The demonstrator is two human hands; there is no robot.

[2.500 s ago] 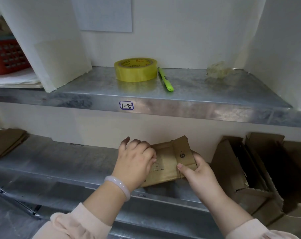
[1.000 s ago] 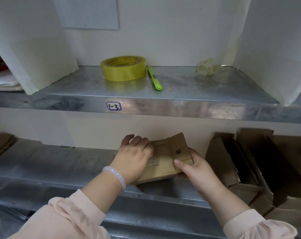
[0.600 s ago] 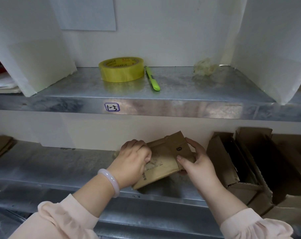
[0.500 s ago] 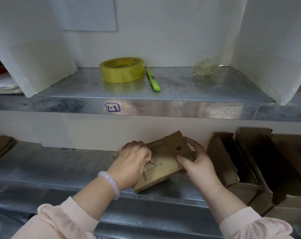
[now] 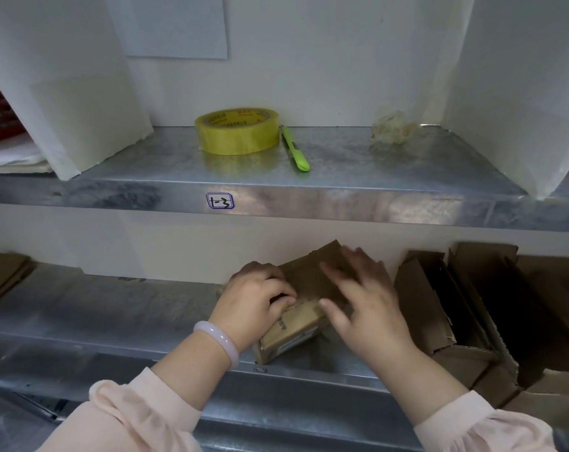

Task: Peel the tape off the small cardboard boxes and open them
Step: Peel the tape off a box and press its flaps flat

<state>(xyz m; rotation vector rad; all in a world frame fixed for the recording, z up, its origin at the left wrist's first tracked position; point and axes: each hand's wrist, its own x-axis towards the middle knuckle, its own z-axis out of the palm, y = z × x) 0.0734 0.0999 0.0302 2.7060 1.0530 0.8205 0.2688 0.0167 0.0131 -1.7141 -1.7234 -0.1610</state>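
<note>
Your right hand (image 5: 366, 308) has shifted flat onto the small brown cardboard box (image 5: 296, 334), fingers (image 5: 336, 278) spread; your left hand (image 5: 254, 305) grips it; opened brown cartons (image 5: 439, 308) crowd its right.

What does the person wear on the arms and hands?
The left sleeve and right sleeve are pale pink, long, gathered at the cuffs. A pale, smooth bangle circles the left wrist. The left hand and right hand are bare, without gloves.
</note>
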